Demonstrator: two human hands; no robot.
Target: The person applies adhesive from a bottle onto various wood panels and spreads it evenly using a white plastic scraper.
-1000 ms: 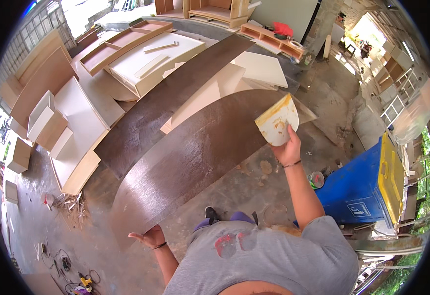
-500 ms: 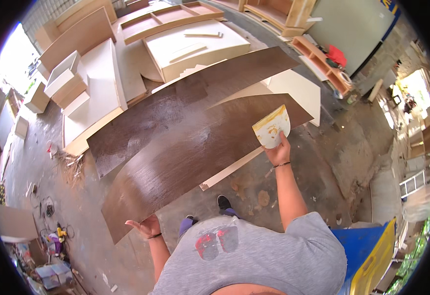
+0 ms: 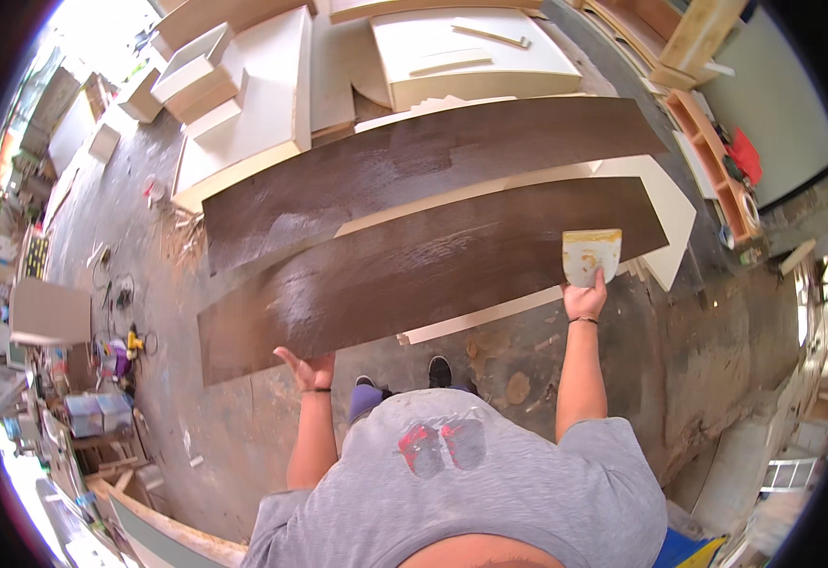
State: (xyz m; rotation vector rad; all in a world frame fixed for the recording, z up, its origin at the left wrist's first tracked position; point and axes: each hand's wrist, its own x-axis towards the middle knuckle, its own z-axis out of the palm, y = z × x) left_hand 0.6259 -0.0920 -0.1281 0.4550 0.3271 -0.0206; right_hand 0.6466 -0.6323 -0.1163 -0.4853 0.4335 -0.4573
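Observation:
A long dark-brown sheet [image 3: 433, 251] with a glossy wet-looking surface stretches in front of me. My left hand [image 3: 308, 367] supports its near edge at the left, the fingers hidden underneath and the thumb out to the side. In my right hand [image 3: 585, 299] is a white spreader [image 3: 592, 257] with yellowish glue stains, held upright over the sheet's right end. Whether the right fingers also bear the sheet is hidden. Behind it lies a second dark-brown sheet [image 3: 433, 147], also shiny in patches, on pale boards [image 3: 665, 218].
Pale cabinet panels [image 3: 253, 104] and a box-like drawer [image 3: 196, 71] stand at far left. A narrow wooden shelf unit [image 3: 717, 161] with a red cloth [image 3: 743, 156] is at far right. A yellow drill [image 3: 134, 338] and cables lie on the left floor.
My view has turned, so the background sits further right. The near sheet now looks more level, its left end higher in view. The spreader has gone from tilted to nearly upright.

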